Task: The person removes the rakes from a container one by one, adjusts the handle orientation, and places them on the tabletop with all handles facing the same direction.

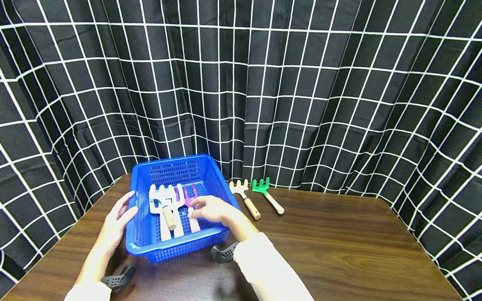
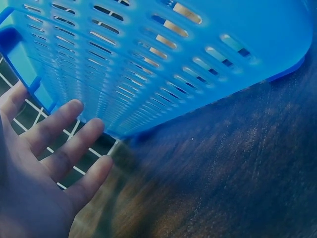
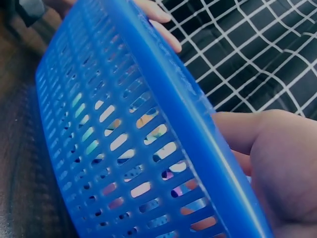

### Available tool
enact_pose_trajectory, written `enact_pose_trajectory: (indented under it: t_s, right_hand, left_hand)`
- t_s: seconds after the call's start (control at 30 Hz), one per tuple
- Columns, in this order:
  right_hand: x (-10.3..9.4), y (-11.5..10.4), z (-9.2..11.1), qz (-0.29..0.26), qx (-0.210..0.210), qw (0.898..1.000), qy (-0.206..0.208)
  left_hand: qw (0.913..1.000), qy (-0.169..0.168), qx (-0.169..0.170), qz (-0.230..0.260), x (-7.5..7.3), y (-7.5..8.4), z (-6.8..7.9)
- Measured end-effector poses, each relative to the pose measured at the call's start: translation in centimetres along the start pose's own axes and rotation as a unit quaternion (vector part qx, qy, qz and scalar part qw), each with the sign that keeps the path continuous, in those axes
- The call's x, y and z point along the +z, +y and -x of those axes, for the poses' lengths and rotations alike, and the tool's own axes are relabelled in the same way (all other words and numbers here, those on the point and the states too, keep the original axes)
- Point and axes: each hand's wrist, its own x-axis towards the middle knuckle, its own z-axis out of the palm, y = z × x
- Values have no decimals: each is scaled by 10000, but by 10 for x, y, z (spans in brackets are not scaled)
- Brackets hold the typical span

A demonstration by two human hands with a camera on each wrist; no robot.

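Fingers [image 2: 86,134] of the left hand [image 1: 114,221] are spread and unclenched, resting against the left side of the blue basket [image 1: 142,243]; fingers [image 1: 200,202] of the right hand [image 1: 211,208] are bent over the basket's interior, and whether they pinch anything cannot be told. Item nearest the right fingers: a purple rake [image 1: 194,223], its short tines magenta and its handle pale pink. It lies inside the basket, tines towards the far wall and handle towards the near one, with the right fingertips at the upper end of that handle; contact is not verifiable. Just left of it, white rakes [image 1: 178,211] lie with a wooden-handled rake [image 1: 169,218] across them. Outside, near the basket's right wall, a cream rake [image 1: 247,201] and a green rake [image 1: 270,199] rest on the brown table [image 1: 343,241]. Only the head view shows these two and the full spread inside the basket. From the left wrist, the slotted outer wall and the extended fingers are seen close up; from the right wrist, pink and purple patches show through the slots, while the rim and wall partly hide the right fingers
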Motion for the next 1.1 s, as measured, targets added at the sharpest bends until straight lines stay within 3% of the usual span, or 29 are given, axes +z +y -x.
enact_pose_trajectory:
  t_s: [0.33,0.6,0.8,1.1]
  right_hand:
    - [0,0,-1,-221,-7,9955,-925]
    - [0,1,-5,410,32,9922,-1178]
    - [4,5,-10,703,-34,9838,-1648]
    - [4,8,-11,538,4,9894,-1351]
  left_hand:
    - [10000,6,-40,83,0,0,2]
    - [10000,-14,-12,62,2,4,2]
    - [9999,21,-19,129,3,5,4]
    - [9995,-84,95,285,1,-1,1]
